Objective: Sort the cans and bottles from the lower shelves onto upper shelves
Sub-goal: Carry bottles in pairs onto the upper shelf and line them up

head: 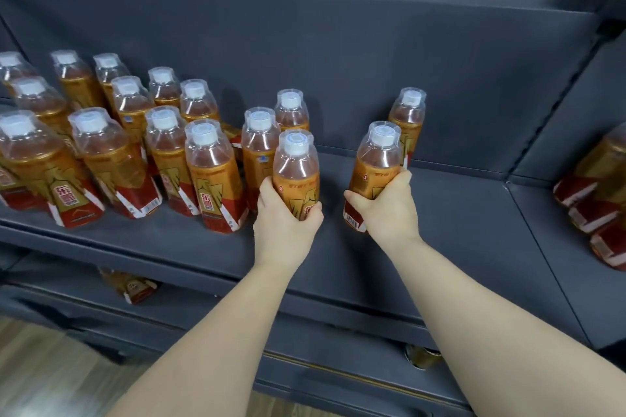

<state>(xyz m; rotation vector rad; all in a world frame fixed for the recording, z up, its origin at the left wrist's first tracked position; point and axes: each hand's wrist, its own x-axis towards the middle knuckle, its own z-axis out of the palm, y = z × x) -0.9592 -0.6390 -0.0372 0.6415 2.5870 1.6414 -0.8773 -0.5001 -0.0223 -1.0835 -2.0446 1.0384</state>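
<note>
My left hand (286,218) grips an orange drink bottle (295,162) and my right hand (386,210) grips a second bottle (374,164). Both are upright above the grey shelf (450,213), right of the bottle cluster (162,152).

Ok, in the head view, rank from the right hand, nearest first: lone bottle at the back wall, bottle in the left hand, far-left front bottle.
1. Lone amber plastic bottle, just behind the right hand.
2. Amber plastic bottle gripped by the left hand, to its left.
3. Front amber plastic bottle, far off to the left.
</note>
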